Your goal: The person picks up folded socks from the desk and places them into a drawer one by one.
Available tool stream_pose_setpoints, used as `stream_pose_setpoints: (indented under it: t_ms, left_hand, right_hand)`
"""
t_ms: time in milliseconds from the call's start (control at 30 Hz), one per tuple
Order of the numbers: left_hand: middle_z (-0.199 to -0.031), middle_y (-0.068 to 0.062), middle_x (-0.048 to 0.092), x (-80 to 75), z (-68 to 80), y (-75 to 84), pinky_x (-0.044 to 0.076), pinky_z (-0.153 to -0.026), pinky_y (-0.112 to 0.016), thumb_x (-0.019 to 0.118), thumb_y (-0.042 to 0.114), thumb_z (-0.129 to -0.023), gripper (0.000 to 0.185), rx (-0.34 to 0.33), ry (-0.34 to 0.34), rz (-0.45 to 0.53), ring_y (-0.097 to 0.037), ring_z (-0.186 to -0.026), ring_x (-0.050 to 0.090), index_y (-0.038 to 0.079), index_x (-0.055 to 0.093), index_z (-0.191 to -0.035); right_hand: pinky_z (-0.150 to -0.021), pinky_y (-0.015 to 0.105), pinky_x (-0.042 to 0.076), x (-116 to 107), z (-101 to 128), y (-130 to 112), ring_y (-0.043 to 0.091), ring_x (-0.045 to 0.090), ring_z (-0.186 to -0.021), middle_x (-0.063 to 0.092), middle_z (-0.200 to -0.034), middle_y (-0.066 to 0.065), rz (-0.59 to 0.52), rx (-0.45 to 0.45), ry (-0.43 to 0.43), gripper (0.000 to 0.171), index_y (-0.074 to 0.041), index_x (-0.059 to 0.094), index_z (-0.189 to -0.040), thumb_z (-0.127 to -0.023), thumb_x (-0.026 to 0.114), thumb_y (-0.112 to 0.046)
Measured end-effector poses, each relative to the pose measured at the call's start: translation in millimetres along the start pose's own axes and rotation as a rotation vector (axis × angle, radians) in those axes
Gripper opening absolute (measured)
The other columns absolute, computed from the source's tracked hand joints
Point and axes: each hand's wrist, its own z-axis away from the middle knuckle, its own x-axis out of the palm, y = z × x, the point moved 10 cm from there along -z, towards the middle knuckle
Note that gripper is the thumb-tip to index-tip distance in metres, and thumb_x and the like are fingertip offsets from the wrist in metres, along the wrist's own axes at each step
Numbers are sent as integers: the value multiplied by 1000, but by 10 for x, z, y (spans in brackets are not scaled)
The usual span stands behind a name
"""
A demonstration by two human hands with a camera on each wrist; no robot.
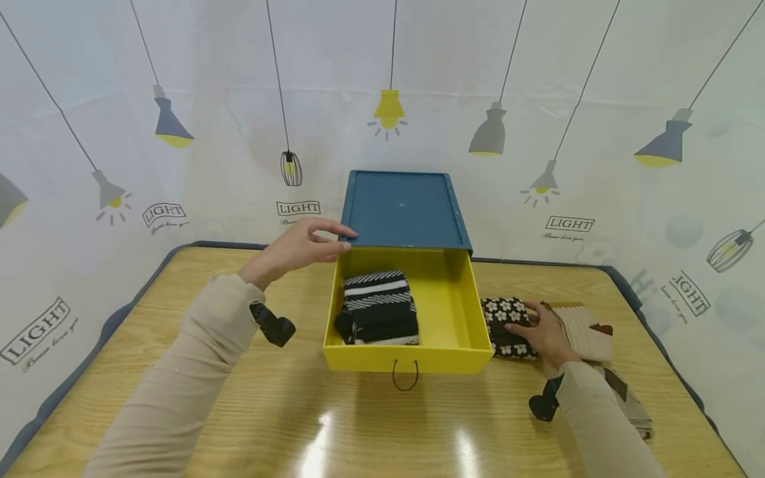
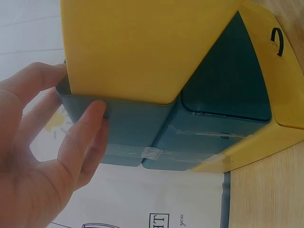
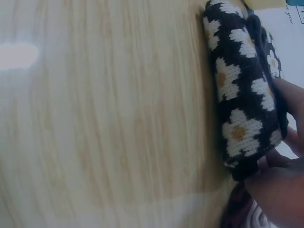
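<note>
The right hand (image 1: pixel 542 333) pinches the flowered bundle (image 1: pixel 501 313) on the worktop (image 1: pixel 251 411), just beside the yellow drawer (image 1: pixel 430 361); the left hand (image 1: pixel 294 248), fingers spread, touches the edge of the blue case (image 1: pixel 406 209) (bare drawer floor shows right of the striped bundle (image 1: pixel 382 312)).

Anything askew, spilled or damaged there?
Nothing looks spilled. The striped knit bundle in the yellow drawer looks untidy: a dark end sticks out at left. Wrinkled clear tape on the blue casings looks like a makeshift join.

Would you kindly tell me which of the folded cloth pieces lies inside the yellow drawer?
The striped black-and-white piece; the flower-patterned piece and the pale pieces are outside the drawer, to its right.
</note>
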Motion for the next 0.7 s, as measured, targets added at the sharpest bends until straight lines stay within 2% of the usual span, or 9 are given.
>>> stream_pose_setpoints:
  t_ms: [267, 467, 700]
  left_hand:
    - [-135, -6, 33, 9, -3, 8, 49, -83, -35, 59, 23, -86, 35, -3, -4, 22, -27, -107, 52, 9, 56, -118]
    - [-135, -7, 34, 10, -6, 19, 49, -83, -35, 59, 23, -86, 35, 4, 0, 18, -27, -106, 52, 9, 57, -118]
    - [-134, -7, 34, 2, 8, 26, 49, -82, -34, 59, 22, -86, 35, 10, 1, 26, -27, -106, 52, 8, 57, -118]
  right_hand:
    - [-93, 57, 33, 8, 0, 35, 47, 21, -122, 16, -138, 32, 12, 34, -4, 83, 2, 10, -141, -83, 62, -30]
    - [-94, 55, 32, -39, 30, 21, 46, 23, -122, 18, -136, 33, 9, 40, 10, 82, 7, 14, -138, -83, 61, -32]
    - [-95, 59, 28, -54, 95, -13, 47, 20, -123, 15, -137, 33, -130, 63, -26, 79, 3, 11, -140, -86, 59, -28]
